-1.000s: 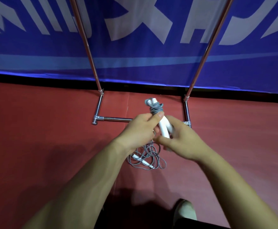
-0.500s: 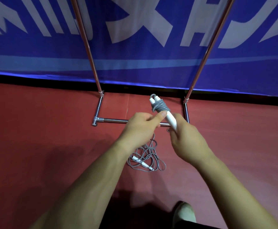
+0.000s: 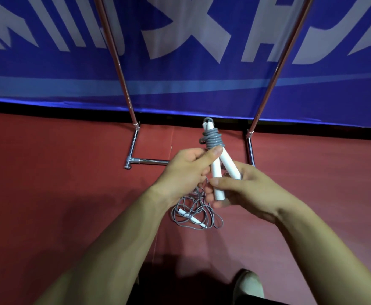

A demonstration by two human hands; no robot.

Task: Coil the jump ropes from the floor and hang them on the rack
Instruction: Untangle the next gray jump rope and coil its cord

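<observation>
A: Holding what, in the left hand [image 3: 186, 170]?

B: Gripping the first jump rope [image 3: 218, 172] just under its grey wrap [image 3: 212, 139]. Thumb pressed across a white handle, fingers curled behind.

A: And in the right hand [image 3: 246, 190]?

B: Pinching the lower ends of both white handles between thumb and fingers. Splayed apart down there, bound together near the top by the turns of cord.

A: Held where?

B: Up in the air, above the floor [image 3: 59, 172] and in front of the rack [image 3: 122, 80], between its two slanted uprights. Touching no bar.

A: Looks coiled, then?

B: Mostly, by the look of it. Cannot tell about the cord end, tucked in or loose, nor about any slack trailing behind the left hand.

A: Anything hung so far?

B: Nothing seen on the visible bars. No telling about the top rail, cut off above the frame.

A: Left to do?

B: Probably finishing this bundle and hanging it. Then picking up the second jump rope [image 3: 193, 214], lying in loose grey loops on the red floor just below the hands, one white handle showing among them. Not yet coiled, not yet hung.

A: Further out?

B: Blue banner [image 3: 180, 89] behind the rack, pale shoe [image 3: 248, 282] at the bottom edge.
</observation>
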